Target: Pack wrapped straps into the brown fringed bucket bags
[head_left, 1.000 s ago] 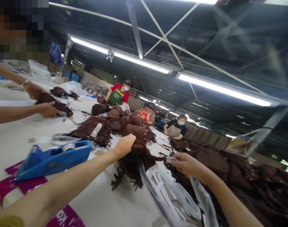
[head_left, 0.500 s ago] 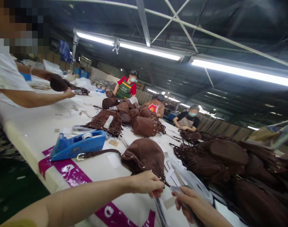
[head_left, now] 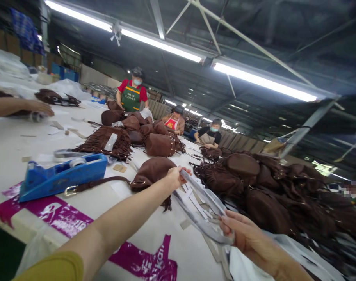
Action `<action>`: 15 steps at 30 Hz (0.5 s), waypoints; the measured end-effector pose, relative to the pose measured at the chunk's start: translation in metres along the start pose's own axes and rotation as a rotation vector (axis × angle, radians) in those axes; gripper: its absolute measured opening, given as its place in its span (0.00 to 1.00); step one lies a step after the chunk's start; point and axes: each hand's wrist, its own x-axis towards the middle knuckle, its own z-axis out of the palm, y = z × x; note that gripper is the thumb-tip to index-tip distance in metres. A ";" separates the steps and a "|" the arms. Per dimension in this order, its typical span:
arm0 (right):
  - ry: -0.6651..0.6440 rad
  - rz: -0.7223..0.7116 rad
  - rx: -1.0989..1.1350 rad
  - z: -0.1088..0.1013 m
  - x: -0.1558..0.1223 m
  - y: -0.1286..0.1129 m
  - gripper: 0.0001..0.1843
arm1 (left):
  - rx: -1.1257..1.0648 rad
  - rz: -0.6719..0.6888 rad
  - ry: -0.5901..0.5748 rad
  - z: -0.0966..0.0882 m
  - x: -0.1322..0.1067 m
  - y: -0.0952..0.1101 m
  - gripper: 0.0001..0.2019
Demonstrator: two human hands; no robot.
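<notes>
Between my hands stretches a long greyish strip in clear plastic point(head_left: 200, 222), bent into a narrow loop. My left hand point(head_left: 175, 177) pinches its far end, just above a dark brown leather bag point(head_left: 150, 171) with a fringed tassel. Fingers closed, my right hand point(head_left: 242, 230) grips the near end of the loop. From the bag a brown strap with a metal buckle point(head_left: 70, 190) runs left across the white table point(head_left: 143, 230). Whether my left hand also touches the bag cannot be made out.
A blue tape dispenser point(head_left: 63, 175) stands at left beside purple printed tape point(head_left: 63, 216) stuck on the table. Brown bags are heaped on the right point(head_left: 268, 195) and mid-table point(head_left: 160, 144). A co-worker's hand point(head_left: 39, 107) reaches in from the left; several people work farther back.
My hands have moved apart, drawing the plastic-covered strip into an open loop. My left hand has risen away from the bag's lower edge. The view has swung to the right.
</notes>
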 end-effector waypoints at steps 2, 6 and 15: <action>0.049 -0.038 -0.135 -0.006 -0.006 -0.010 0.14 | -0.003 0.011 0.019 0.002 0.005 0.006 0.14; 0.178 -0.187 -0.701 -0.013 -0.007 -0.036 0.06 | 0.009 0.049 0.029 0.009 0.006 0.007 0.14; 0.781 -0.728 -1.558 -0.038 -0.005 -0.095 0.13 | 0.042 0.221 -0.034 0.048 0.011 0.074 0.15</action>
